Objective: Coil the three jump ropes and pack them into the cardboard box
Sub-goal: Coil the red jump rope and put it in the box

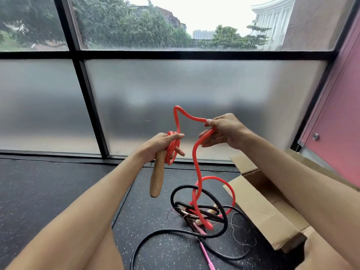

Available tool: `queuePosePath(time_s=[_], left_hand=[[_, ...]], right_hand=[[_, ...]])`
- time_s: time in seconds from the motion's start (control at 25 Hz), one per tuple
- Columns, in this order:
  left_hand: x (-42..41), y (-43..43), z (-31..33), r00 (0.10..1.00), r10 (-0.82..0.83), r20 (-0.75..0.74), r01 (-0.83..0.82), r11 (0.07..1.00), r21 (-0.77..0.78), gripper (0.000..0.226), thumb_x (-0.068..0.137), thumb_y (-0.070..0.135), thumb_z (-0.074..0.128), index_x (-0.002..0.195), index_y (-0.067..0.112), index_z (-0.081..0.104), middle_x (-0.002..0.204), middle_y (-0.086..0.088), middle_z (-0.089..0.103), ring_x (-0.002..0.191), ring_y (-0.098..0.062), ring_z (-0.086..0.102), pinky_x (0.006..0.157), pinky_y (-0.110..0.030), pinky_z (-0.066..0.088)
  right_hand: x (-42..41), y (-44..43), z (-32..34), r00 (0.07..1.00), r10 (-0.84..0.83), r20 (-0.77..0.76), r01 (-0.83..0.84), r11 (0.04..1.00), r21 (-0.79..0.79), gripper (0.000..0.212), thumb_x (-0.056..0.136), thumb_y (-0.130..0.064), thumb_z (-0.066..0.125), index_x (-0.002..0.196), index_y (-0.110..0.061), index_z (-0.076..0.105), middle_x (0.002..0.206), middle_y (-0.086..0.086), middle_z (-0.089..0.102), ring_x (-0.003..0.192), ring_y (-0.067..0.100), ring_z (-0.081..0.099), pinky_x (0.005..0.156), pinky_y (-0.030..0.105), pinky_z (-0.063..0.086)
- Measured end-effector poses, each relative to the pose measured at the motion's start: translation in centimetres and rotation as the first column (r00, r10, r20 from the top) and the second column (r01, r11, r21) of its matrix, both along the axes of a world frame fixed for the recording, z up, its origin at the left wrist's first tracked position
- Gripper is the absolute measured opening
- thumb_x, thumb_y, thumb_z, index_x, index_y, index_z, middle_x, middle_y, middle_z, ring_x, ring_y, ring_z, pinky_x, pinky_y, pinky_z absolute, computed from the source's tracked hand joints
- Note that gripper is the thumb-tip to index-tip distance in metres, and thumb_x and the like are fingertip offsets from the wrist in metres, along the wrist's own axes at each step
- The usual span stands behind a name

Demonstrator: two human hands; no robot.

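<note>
My left hand (164, 144) grips a small coil of the red jump rope (195, 164) together with its wooden handle (156, 179), which hangs down. My right hand (222, 131) pinches the same red rope further along, held up at chest height. The rope arches between the hands, then drops in a loop to the floor. There it lies tangled with a black jump rope (175, 233) and a thin wire rope with a pink handle (207, 257). The open cardboard box (261, 209) stands on the floor at the right, beneath my right forearm.
A dark speckled rubber floor (48, 191) runs up to a frosted glass window wall (194, 98) with black frames. A pink wall or door (335, 133) stands at the far right, behind the box.
</note>
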State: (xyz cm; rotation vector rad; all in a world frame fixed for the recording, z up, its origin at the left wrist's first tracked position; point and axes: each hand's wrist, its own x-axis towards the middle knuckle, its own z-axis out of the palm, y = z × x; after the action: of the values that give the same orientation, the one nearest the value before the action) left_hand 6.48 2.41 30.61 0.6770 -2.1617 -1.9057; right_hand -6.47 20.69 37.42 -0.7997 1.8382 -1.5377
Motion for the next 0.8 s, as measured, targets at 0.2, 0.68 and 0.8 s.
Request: queuePosePath(time_s=[0.2,0.68,0.8], left_hand=[[-1.1,2.4,-0.3,0.968,-0.200,-0.150,0.226,0.956,0.185,0.048,0.093,0.046,0.062,0.113,0.004,0.049,0.114,-0.026,0.070,0.047,-0.014,0.058,0.044,-0.025,0.049],[-0.8,2.9,3.2,0.914,0.162,-0.371,0.000,0.916,0.400,0.041,0.100,0.042,0.055,0.080,0.007,0.062,0.072,-0.012,0.063,0.044,-0.017,0.053,0.050,-0.032,0.052],[-0.2,0.8,3.6,0.836,0.367,-0.407,-0.093,0.827,0.554,0.038,0.099,0.042,0.057,0.079,0.010,0.058,0.070,-0.012,0.065,0.042,-0.017,0.053,0.050,-0.031,0.052]], right_hand=[[0.0,-1.9,4.5,0.996,-0.086,-0.002,0.085,0.994,-0.064,0.026,0.102,-0.010,0.047,0.088,0.009,0.058,0.064,0.020,0.072,0.053,0.031,0.071,0.049,0.039,0.060],[0.4,-2.2,-4.6,0.990,-0.135,0.028,0.137,0.989,-0.061,0.028,0.103,-0.009,0.031,0.117,0.003,0.052,0.070,0.019,0.070,0.062,0.031,0.069,0.064,0.048,0.062],[1.0,-1.2,-9.9,0.966,0.231,-0.112,-0.197,0.948,0.251,0.026,0.094,0.003,0.050,0.117,-0.006,0.058,0.103,0.020,0.070,0.088,0.026,0.069,0.080,0.046,0.062]])
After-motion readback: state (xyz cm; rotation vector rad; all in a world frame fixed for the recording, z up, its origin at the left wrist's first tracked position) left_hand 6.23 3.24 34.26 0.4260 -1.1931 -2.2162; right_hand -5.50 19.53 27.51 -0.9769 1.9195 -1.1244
